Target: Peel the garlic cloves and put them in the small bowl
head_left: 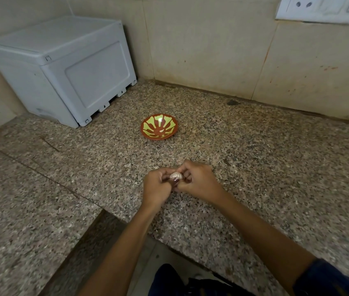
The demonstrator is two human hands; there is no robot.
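Both hands, left hand (158,184) and right hand (195,180), pinch the garlic (176,175) at frame centre; a slip could drop it short of the bowl (159,128).

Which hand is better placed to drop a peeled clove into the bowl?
Neither clearly: both the left hand and right hand grip the garlic bulb, and the small bowl sits straight ahead, empty.
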